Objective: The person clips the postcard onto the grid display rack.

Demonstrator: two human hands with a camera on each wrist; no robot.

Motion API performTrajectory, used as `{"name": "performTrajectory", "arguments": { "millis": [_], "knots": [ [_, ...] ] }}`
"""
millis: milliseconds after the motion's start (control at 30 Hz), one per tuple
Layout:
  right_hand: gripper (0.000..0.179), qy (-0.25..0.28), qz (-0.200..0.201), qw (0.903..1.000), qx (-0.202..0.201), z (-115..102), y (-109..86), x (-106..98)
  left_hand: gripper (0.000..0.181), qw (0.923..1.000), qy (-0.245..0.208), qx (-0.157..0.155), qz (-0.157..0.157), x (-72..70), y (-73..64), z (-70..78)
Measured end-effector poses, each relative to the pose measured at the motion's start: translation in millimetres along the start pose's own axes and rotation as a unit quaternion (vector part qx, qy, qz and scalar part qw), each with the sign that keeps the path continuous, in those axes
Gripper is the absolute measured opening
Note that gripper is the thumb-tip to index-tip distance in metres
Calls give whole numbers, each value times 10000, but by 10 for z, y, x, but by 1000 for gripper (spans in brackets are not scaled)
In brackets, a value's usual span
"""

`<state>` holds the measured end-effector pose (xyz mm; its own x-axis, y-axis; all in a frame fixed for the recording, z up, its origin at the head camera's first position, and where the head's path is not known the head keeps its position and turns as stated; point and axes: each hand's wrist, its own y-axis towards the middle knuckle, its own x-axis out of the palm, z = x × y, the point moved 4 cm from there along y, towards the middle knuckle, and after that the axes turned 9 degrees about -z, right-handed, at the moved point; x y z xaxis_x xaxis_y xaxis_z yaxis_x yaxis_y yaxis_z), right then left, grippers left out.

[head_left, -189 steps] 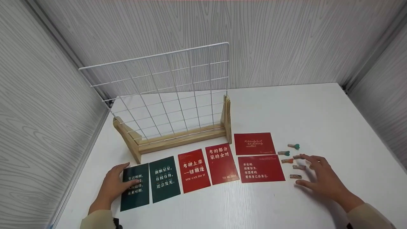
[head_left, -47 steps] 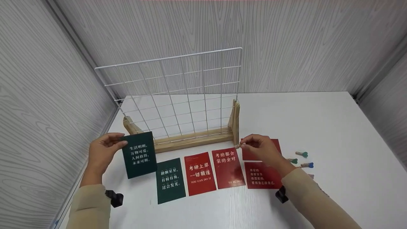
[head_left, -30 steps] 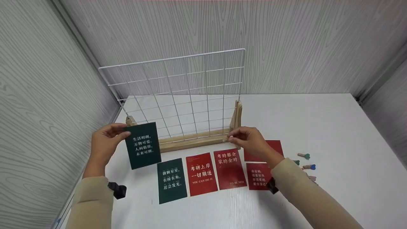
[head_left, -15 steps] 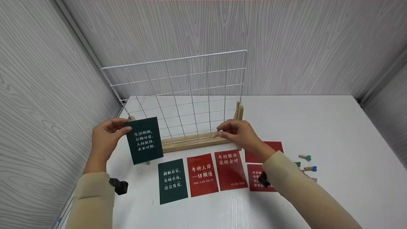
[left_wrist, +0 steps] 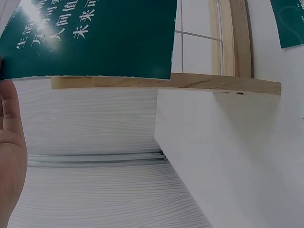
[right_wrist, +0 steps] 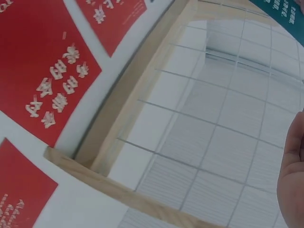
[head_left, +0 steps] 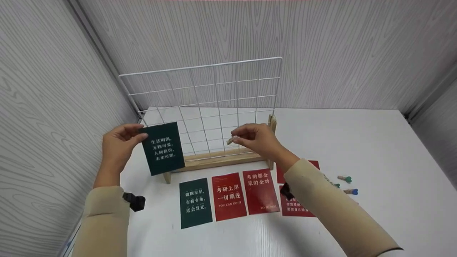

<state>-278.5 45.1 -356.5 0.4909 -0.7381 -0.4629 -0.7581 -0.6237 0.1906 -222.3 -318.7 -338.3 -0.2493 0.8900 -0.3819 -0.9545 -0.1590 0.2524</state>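
My left hand (head_left: pixel 119 146) pinches a dark green card (head_left: pixel 163 165) with white lettering by its upper left edge. Held up off the table, the card overlaps the lower left of a white wire grid rack (head_left: pixel 203 65) on a wooden stand (head_left: pixel 217 163). Whether it touches the wires I cannot tell. My right hand (head_left: pixel 260 142) pinches a small wooden clothespin (head_left: pixel 230 141) in front of the grid's lower right part. In the left wrist view the green card (left_wrist: pixel 128 42) appears close up; the right wrist view catches only part of the right hand (right_wrist: pixel 292 175).
Lying before the stand are another green card (head_left: pixel 195 217) and two upright red cards (head_left: pixel 229 212) (head_left: pixel 262 198). More red cards (head_left: pixel 298 211) are partly under my right forearm. Several clothespins, including a green-tipped one (head_left: pixel 345 179) and a blue-tipped one (head_left: pixel 351 191), lie at the right.
The left hand, first resting on the green card, has lifted it up towards the grid. My right hand has picked up a clothespin and carried it leftward and up.
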Motion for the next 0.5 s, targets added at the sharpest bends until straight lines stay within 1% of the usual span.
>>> {"name": "performTrajectory", "arguments": {
  "millis": [67, 167, 233, 333, 500],
  "knots": [
    [22, -119, -13, 9999, -100, -69, 49, -3, 30, 10000, -79, 44, 12, -1, 8, 13],
    [24, -283, -32, 9995, -149, -159, 116, -14, 29, 9998, -145, 118, 6, 8, 23, 40],
    [24, -304, -59, 9993, -205, -209, 152, -19, 29, 9997, -189, 159, 32, 11, 34, 58],
    [21, -204, -103, 9995, -239, -270, 198, -18, 28, 9993, -301, 228, 84, 10, 53, 88],
    [18, -20, -144, 9990, -431, -344, 262, -4, 27, 9985, -386, 356, 162, 11, 92, 139]
  ]
}}
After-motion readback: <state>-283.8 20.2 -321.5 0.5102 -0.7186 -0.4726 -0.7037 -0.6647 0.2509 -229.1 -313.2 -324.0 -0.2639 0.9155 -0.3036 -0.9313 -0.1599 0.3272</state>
